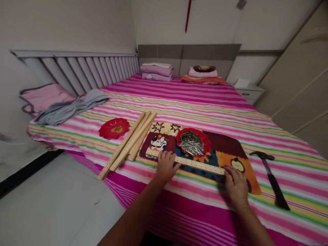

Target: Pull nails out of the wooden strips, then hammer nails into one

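A pale wooden strip (198, 165) with a row of small dark marks lies across the front of a patterned mat (221, 141). My left hand (165, 166) grips it left of its middle, fingers over the top. At the strip's right end, my right hand (235, 186) holds it with curled fingers. Just behind the strip, a red scalloped dish (206, 143) holds a heap of nails (191, 142). A claw hammer (273, 181) with a black handle rests on the bed to the right of my right hand.
Several more wooden strips (135, 136) lie stacked left of the mat. Beyond them is another red dish (114, 128). Grey cloth (74, 106) and a pink cloth (48, 97) lie by the bed rail (84, 70). Folded bedding (157, 71) sits near the headboard (169, 53).
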`<control>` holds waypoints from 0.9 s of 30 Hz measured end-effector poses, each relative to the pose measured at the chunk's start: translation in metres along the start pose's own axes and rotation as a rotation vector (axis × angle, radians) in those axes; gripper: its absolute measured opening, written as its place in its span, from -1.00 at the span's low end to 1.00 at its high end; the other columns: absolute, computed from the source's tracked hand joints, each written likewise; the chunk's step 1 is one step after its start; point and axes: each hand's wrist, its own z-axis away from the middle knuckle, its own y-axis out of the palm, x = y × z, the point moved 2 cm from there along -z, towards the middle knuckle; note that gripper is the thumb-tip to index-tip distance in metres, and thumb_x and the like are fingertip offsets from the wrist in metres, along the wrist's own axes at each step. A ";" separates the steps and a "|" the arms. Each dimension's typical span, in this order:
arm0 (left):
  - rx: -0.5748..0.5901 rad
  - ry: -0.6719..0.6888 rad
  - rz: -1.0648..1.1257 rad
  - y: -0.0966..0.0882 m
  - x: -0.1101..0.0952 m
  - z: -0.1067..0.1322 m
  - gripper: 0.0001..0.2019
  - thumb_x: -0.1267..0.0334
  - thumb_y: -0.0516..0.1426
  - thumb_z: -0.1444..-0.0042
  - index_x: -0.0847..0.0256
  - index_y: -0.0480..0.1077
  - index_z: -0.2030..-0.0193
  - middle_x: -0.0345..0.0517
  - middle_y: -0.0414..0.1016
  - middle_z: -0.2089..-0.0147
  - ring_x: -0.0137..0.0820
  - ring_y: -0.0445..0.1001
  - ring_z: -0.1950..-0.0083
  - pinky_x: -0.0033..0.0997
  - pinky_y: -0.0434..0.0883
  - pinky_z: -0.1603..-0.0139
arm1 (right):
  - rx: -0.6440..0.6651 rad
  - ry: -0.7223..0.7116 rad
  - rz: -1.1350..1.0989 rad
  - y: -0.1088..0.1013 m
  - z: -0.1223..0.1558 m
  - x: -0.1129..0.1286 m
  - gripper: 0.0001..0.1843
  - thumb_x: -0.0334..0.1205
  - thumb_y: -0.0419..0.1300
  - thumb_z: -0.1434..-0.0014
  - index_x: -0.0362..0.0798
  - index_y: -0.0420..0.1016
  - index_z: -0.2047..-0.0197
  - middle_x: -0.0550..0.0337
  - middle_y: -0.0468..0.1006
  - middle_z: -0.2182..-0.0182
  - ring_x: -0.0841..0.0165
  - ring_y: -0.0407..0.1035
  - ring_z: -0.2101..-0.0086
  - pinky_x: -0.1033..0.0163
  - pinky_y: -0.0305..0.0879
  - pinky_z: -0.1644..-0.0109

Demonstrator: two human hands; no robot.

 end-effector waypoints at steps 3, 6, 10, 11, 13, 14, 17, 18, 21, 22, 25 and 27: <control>-0.013 0.015 -0.034 0.000 0.001 0.000 -0.67 0.12 0.18 -0.12 0.21 0.44 0.01 0.05 0.50 -0.03 -0.08 0.35 -0.08 0.06 0.12 -0.26 | -0.001 0.050 -0.076 -0.003 -0.002 0.007 -0.63 0.00 -0.01 -0.12 -0.03 0.52 0.29 -0.04 0.57 0.22 0.10 0.38 0.11 -0.03 0.22 -0.05; -0.026 0.027 -0.047 0.004 0.004 -0.001 -0.67 0.15 0.17 -0.13 0.21 0.44 -0.01 0.07 0.50 -0.04 -0.07 0.34 -0.10 0.07 0.11 -0.27 | -0.019 0.058 -0.047 -0.006 -0.005 0.011 -0.62 0.02 -0.01 -0.14 -0.04 0.52 0.27 0.00 0.58 0.23 0.15 0.40 0.14 0.02 0.27 -0.01; -0.018 0.022 -0.045 0.005 0.006 -0.001 -0.67 0.15 0.18 -0.13 0.20 0.44 -0.01 0.07 0.50 -0.05 -0.08 0.36 -0.10 0.08 0.11 -0.27 | -0.058 0.081 -0.088 -0.016 0.001 0.021 -0.56 0.05 -0.03 -0.18 -0.09 0.51 0.18 -0.04 0.56 0.19 0.14 0.41 0.13 0.01 0.30 0.01; -0.011 0.016 -0.040 0.004 0.006 -0.001 -0.67 0.15 0.18 -0.12 0.19 0.44 -0.01 0.06 0.50 -0.05 -0.09 0.36 -0.10 0.07 0.12 -0.27 | -0.075 0.087 -0.107 -0.020 0.009 0.025 -0.53 0.06 -0.04 -0.20 -0.12 0.50 0.15 -0.09 0.54 0.15 0.12 0.40 0.10 -0.02 0.29 0.00; 0.014 0.006 -0.029 0.001 0.005 -0.002 -0.66 0.13 0.20 -0.10 0.17 0.43 -0.01 0.03 0.50 -0.05 -0.11 0.36 -0.10 0.05 0.15 -0.26 | -0.112 0.071 -0.129 -0.026 0.031 0.031 -0.55 0.04 -0.01 -0.22 -0.10 0.48 0.07 -0.10 0.48 0.02 0.09 0.34 -0.01 -0.03 0.24 -0.07; 0.027 -0.002 -0.024 -0.001 0.005 -0.003 -0.64 0.13 0.21 -0.09 0.17 0.42 -0.02 0.02 0.49 -0.06 -0.11 0.36 -0.10 0.05 0.15 -0.27 | -0.125 0.030 -0.120 -0.028 0.045 0.032 -0.58 0.03 0.01 -0.22 -0.08 0.48 0.06 -0.09 0.46 -0.03 0.07 0.31 -0.06 -0.03 0.22 -0.09; 0.021 -0.008 0.009 -0.007 -0.003 -0.004 -0.57 0.12 0.22 -0.08 0.20 0.37 -0.09 0.04 0.46 -0.09 -0.10 0.33 -0.14 0.06 0.15 -0.27 | 0.028 -0.161 -0.057 -0.028 0.089 0.025 -0.62 0.02 0.00 -0.26 -0.02 0.52 0.11 -0.04 0.52 0.05 0.08 0.38 0.03 -0.02 0.28 0.00; -0.010 0.003 0.026 -0.010 -0.008 -0.003 -0.54 0.13 0.21 -0.09 0.22 0.34 -0.12 0.06 0.43 -0.11 -0.10 0.30 -0.17 0.06 0.14 -0.28 | 0.096 -0.229 -0.019 -0.027 0.102 0.021 -0.62 0.03 0.00 -0.26 0.02 0.54 0.13 -0.01 0.54 0.08 0.09 0.41 0.07 0.00 0.30 0.06; -0.065 0.107 0.101 -0.015 -0.031 0.011 -0.59 0.20 0.13 -0.15 0.23 0.30 -0.13 0.07 0.41 -0.12 -0.15 0.27 -0.17 -0.02 0.19 -0.23 | 0.171 -0.351 0.103 -0.027 0.125 0.008 -0.63 0.02 -0.02 -0.28 0.06 0.56 0.17 0.02 0.56 0.10 0.10 0.44 0.14 0.03 0.32 0.19; -0.041 0.157 0.126 -0.014 -0.039 0.019 -0.66 0.24 0.10 -0.18 0.22 0.32 -0.09 0.05 0.42 -0.08 -0.18 0.30 -0.13 -0.07 0.24 -0.18 | 0.176 -0.373 0.132 -0.028 0.128 0.006 -0.63 0.02 -0.03 -0.29 0.07 0.55 0.17 0.02 0.56 0.10 0.10 0.45 0.14 0.04 0.32 0.20; 0.150 0.257 0.138 -0.003 -0.051 0.050 -0.83 0.35 0.03 -0.19 0.19 0.38 0.12 -0.03 0.47 0.10 -0.26 0.37 0.05 -0.21 0.33 0.02 | 0.121 -0.413 0.169 -0.031 0.127 0.007 -0.63 -0.02 -0.04 -0.31 0.04 0.55 0.19 0.00 0.56 0.11 0.12 0.45 0.16 0.05 0.32 0.21; 0.292 0.238 0.093 0.009 -0.049 0.069 -0.88 0.41 0.04 -0.15 0.19 0.38 0.23 -0.08 0.46 0.20 -0.29 0.37 0.15 -0.26 0.34 0.10 | 0.084 -0.423 0.175 -0.034 0.126 0.014 -0.65 -0.04 -0.04 -0.31 0.04 0.54 0.20 0.01 0.56 0.12 0.12 0.44 0.16 0.05 0.31 0.21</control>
